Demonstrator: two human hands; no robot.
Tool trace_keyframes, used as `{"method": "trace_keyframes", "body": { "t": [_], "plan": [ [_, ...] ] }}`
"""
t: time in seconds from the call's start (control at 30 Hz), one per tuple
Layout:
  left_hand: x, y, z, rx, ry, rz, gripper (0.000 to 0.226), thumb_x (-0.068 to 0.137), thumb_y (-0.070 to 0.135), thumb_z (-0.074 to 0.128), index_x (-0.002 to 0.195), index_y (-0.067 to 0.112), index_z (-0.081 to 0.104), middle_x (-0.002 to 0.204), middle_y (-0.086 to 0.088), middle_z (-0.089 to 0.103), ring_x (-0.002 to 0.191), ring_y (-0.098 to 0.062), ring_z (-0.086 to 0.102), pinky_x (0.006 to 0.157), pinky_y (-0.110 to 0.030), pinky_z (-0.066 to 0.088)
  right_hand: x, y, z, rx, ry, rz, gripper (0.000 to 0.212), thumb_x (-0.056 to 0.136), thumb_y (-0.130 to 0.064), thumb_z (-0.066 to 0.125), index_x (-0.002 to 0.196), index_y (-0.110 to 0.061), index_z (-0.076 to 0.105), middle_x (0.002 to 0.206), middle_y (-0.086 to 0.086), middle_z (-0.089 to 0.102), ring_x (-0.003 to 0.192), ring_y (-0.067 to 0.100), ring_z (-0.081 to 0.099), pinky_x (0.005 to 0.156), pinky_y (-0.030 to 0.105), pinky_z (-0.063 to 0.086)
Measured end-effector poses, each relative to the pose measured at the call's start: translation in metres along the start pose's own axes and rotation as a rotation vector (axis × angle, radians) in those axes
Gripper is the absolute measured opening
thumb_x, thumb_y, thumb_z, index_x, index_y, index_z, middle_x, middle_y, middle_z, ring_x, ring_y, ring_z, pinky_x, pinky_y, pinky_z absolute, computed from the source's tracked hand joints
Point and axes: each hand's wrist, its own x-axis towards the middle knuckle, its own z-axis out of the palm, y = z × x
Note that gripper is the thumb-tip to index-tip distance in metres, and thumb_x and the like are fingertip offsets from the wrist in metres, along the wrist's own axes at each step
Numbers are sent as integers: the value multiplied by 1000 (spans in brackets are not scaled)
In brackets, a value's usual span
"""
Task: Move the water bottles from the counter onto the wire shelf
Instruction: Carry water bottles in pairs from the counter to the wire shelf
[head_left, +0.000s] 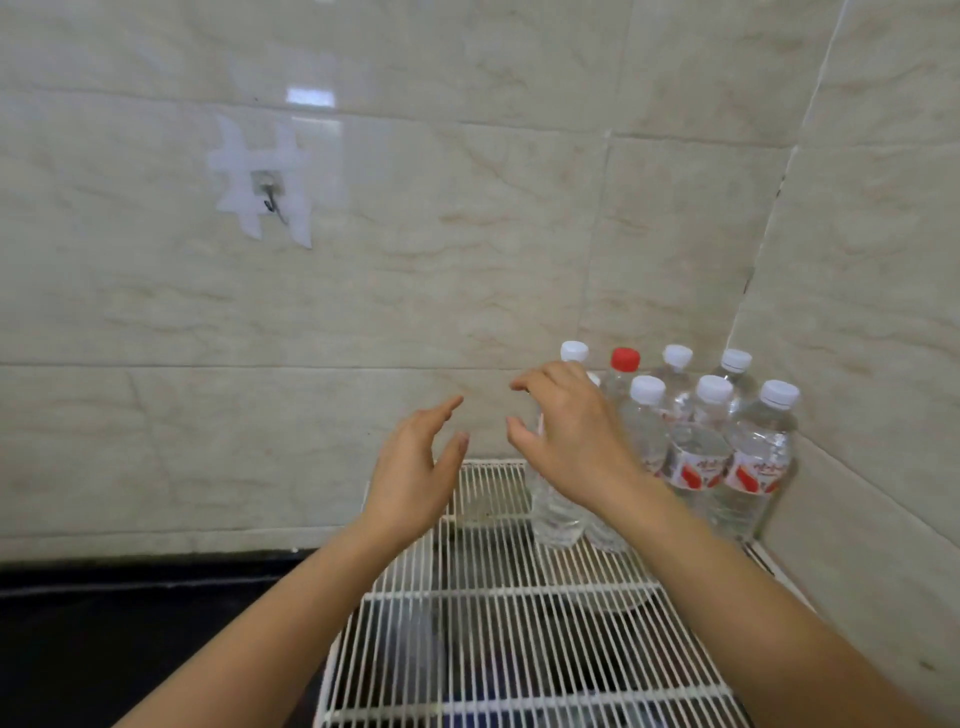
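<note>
Water bottles clustered upright in wire shelf back corner, likely saving space; left hand, right hand both spread, holding nothing.

You see a soft, evenly lit scene with faint shadows. A bright rectangular glare patch sits on the glossy beige marbled wall tiles, perhaps from an overhead lamp. Tile lines bow at the edges; both hands look slightly blurred.
</note>
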Motion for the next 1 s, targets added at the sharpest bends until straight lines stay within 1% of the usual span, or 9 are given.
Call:
{"method": "trace_keyframes", "body": {
  "t": [0.07,0.13,0.23,0.4,0.47,0.57,0.73,1.0],
  "plan": [
    [-20,-24,-30,44,27,-57,44,96,30,49,139,25,44,137,-1,53,127,-17,47,106,-42,41,-1,-29,25,39,-65,-43,35,83,-23,64,114,-6,64,110,10,63,110,28,54,91,41,48],
    [-45,-51,-65,86,54,-125,42,95,27,49,137,22,47,136,-4,53,126,-18,48,106,-40,40,-5,-65,51,66,-171,-81,40,86,-25,62,122,-8,60,120,10,59,118,27,50,97,39,42],
    [-90,-91,-125,160,72,-234,42,96,27,49,137,21,47,137,-4,52,127,-18,47,107,-38,40,-16,-131,89,80,-322,-136,46,90,-30,57,132,-12,51,131,7,52,127,24,42,102,35,35],
    [-175,-152,-235,307,125,-356,43,95,27,49,137,20,48,133,-3,56,122,-19,51,101,-33,44,-43,-255,147,143,-488,-197,48,92,-31,55,135,-12,48,134,7,50,127,24,40,102,35,35],
    [-211,-173,-281,353,142,-408,43,95,27,48,138,19,47,131,-4,57,120,-19,52,99,-32,44,-55,-311,167,154,-535,-221,46,92,-32,55,133,-12,48,132,7,51,125,25,42,101,35,37],
    [-272,-203,-348,432,160,-510,43,95,27,47,138,18,47,126,-8,60,117,-22,54,97,-35,45,-75,-400,198,170,-593,-279,49,92,-34,56,134,-12,48,131,8,52,124,26,44,101,39,39],
    [-363,-241,-447,496,215,-668,44,96,30,45,138,21,46,128,-8,57,121,-24,51,100,-38,44,-106,-533,237,207,-690,-414,52,91,-34,56,137,-12,45,134,6,50,126,26,42,101,41,38],
    [-461,-292,-559,525,398,-920,43,95,27,45,138,19,47,128,-10,58,121,-25,51,101,-37,42,-125,-696,286,243,-791,-651,50,92,-35,55,136,-12,45,132,6,50,123,25,44,100,41,40]
  ]
}}
